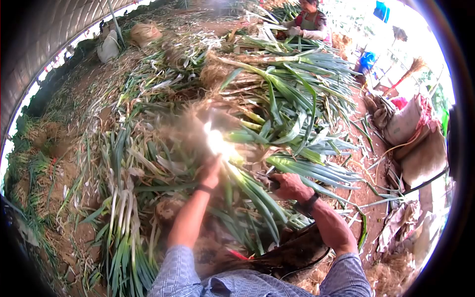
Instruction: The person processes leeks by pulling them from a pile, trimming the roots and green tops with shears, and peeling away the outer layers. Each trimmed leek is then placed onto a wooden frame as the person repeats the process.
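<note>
My left hand [210,171] is closed around the pale stem of a leek [255,192] in the middle of the view. Bright glare washes out the stem just above the fingers, while the green leaves fan down to the right. To the right of those leaves my right hand [291,187] is closed on a small dark tool [267,181], whose kind I cannot make out. A dark band circles the right wrist. Directly beyond the hands lies a big heap of leeks [311,104] with long green leaves.
A pile of leeks with white stems [123,213] lies at lower left, among leaf scraps covering the soil. Sacks [408,121] stand at the right. Farther back, a co-worker [311,22] in gloves is beside the heap. A white bag [108,47] sits at upper left.
</note>
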`<state>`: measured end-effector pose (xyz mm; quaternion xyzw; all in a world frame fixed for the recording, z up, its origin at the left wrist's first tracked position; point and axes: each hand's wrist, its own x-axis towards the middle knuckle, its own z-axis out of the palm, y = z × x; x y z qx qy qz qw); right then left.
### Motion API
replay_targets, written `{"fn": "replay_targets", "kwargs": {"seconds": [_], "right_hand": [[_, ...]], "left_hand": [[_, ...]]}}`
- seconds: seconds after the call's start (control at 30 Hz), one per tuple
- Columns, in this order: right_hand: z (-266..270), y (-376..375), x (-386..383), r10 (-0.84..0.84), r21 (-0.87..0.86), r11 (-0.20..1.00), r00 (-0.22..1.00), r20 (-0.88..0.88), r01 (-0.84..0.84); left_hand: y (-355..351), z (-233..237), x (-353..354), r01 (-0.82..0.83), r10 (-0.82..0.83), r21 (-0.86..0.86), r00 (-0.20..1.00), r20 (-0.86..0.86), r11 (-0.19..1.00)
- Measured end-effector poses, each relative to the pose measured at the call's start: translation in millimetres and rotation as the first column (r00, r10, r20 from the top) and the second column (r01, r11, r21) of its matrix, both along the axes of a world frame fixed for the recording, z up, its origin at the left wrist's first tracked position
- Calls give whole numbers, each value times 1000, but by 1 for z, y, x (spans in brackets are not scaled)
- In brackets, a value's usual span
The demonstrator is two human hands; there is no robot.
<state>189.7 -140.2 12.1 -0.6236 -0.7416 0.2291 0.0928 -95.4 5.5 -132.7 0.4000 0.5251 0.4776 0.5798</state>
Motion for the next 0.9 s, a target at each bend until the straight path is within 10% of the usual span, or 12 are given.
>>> {"fn": "replay_targets", "kwargs": {"seconds": [0.37,0.5,0.53,0.63,0.77,0.9], "right_hand": [[-7,11,3,-17,-53,998,1000,-16,16],[-4,9,9,-21,-102,995,1000,-19,19],[-5,8,11,-16,-107,994,1000,-14,14],[-6,6,14,-4,-124,992,1000,2,4],[-4,8,12,13,-146,989,1000,11,-11],[-3,12,7,12,-141,990,1000,7,-11]], "left_hand": [[-28,28,-12,252,-287,-161,922,-260,954],[-42,52,6,46,240,323,571,-785,945],[-36,51,3,130,521,622,431,-737,772],[-24,52,0,193,566,695,452,-689,693],[-26,30,3,240,76,352,721,-689,905],[-16,30,12,48,173,309,741,-648,950]]}}
